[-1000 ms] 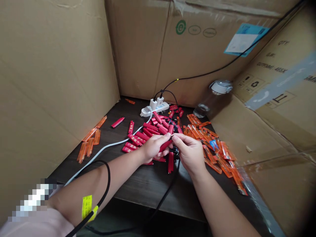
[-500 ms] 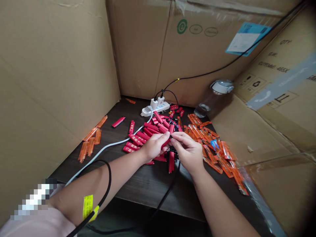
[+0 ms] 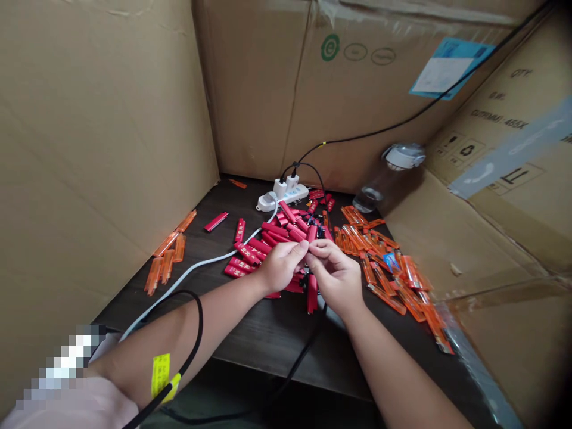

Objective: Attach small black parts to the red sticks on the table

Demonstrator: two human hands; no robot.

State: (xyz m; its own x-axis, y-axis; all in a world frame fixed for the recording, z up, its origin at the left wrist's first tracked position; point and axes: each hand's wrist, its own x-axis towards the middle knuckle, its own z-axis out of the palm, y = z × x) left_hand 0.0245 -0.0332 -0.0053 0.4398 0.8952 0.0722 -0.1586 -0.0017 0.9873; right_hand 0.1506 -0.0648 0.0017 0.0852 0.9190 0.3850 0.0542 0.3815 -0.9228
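My left hand (image 3: 282, 263) is closed, thumb on top, around a slim red case that its fingers now almost wholly cover. Pressed against it, my right hand (image 3: 338, 273) pinches at the same spot; what lies between its fingertips is hidden. Under and behind both hands spreads a pile of red cases (image 3: 272, 233), flat and lighter-sized, several with gold lettering. Small black parts lie among them, partly covered by my hands. To the right is a heap of clear orange lighter bodies (image 3: 357, 238).
A white power strip (image 3: 292, 193) with plugs stands at the back, a clear water bottle (image 3: 379, 179) to its right. More orange pieces (image 3: 167, 262) lie at the left. A white cable (image 3: 192, 268) crosses the dark table (image 3: 268, 333). Cardboard walls (image 3: 259, 89) enclose it.
My right hand has shifted slightly left against my left hand. The red case that showed between the fingers is now mostly covered. The rest lies as before.
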